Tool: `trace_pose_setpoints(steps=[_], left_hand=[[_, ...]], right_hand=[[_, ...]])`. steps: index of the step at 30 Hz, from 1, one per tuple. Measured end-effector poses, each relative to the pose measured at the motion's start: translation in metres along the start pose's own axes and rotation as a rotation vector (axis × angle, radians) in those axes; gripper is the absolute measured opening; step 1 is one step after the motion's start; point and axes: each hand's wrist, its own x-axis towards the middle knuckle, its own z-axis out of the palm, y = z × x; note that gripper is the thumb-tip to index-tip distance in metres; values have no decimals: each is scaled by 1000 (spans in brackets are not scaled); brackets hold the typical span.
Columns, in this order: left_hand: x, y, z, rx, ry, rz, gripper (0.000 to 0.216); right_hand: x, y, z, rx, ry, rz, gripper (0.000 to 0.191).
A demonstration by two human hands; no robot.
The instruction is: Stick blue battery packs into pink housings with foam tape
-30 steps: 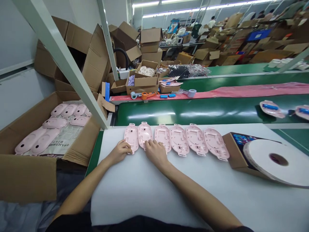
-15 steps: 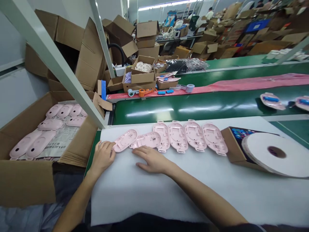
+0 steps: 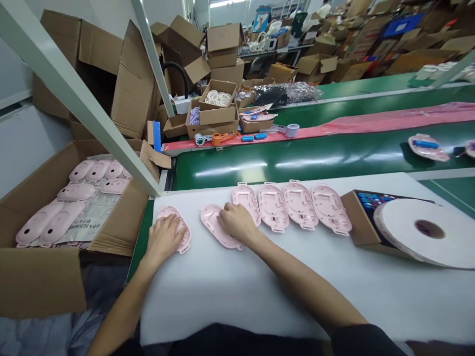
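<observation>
My left hand [image 3: 164,239] lies on a pink plastic shell [image 3: 182,230] at the left end of the white foam sheet [image 3: 260,291], fingers curled over it. My right hand [image 3: 236,221] presses down on a second pink shell [image 3: 215,228], which lies slanted. To the right, several more pink shells [image 3: 297,205] stand in a row, hollow side up.
An open cardboard box [image 3: 55,277] with pink shells sits at my left. A large roll of white tape [image 3: 426,232] leans on a small box at the right. Behind runs a green conveyor belt [image 3: 297,163] carrying pink parts with blue pieces [image 3: 426,146]. A white frame post [image 3: 92,113] slants overhead.
Both hands pulled the two leftmost shells out of the row, turned them and slid them left and toward me. The other shells stayed put.
</observation>
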Motion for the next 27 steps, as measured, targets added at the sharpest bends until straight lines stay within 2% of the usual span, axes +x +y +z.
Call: trace_pose_setpoints(steps=[6,12,19,23,25,27], left_hand=[[30,15,19,-54,-82,73,39],[53,30,28,-117,-186,123,53],[78,44,28,-170,-217,243,53],[65,41,10,-154,-181,250,51],[45,31,-12,-139,-122,240,50],[20,11,-43,-121,5,226,45]], right_hand=[[19,10,-3,-30,103,159,46],[1,8,8,107,-68,20,49],[-9,2,20,99,26,-8,41],[-16,11,26,59,43,-66,38],[-28,15,32,29,160,-94,40],[-44,24,41,34,351,-152,45]])
